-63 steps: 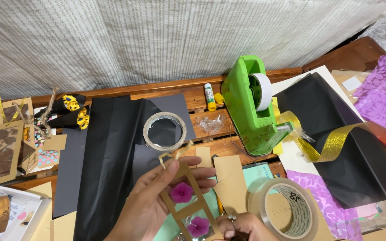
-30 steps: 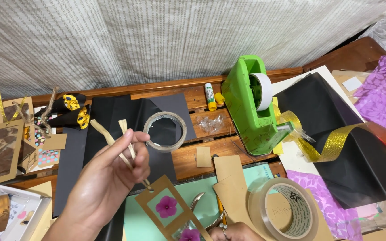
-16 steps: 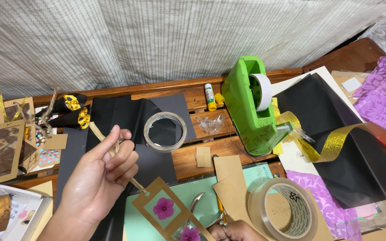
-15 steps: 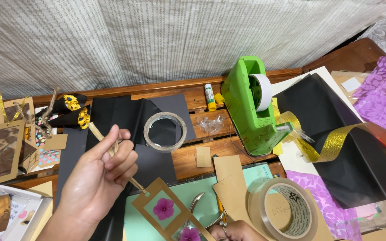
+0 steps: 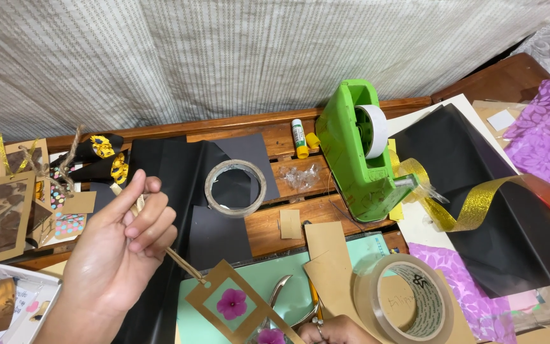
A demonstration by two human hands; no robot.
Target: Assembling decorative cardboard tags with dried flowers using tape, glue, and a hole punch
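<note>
1. Left hand [image 5: 112,255]: grip clenched on a twine cord [image 5: 183,264], pinched between thumb and fingers. The cord runs taut down to the top of a brown card tag [image 5: 240,306] with a pink pressed flower in its window.
2. Change since half a second ago: left hand a little higher and further left, cord drawn straighter; tag hardly moved. Two seconds ago the same hand lay flat against the tag. Judgement: the cord is now threaded and is being pulled through.
3. Right hand [image 5: 335,331]: only knuckles at the bottom edge. Cannot tell whether its grip is clenched or released; it sits by metal scissors [image 5: 288,299].
4. Tag lies over a mint-green mat [image 5: 275,283] on the worktop [image 5: 300,220], lower end cut off.
5. Nearby: small tape ring [image 5: 235,188], large tape roll [image 5: 405,306], green dispenser [image 5: 358,159].
6. Hidden: cord's knot and hole too small to resolve.
</note>
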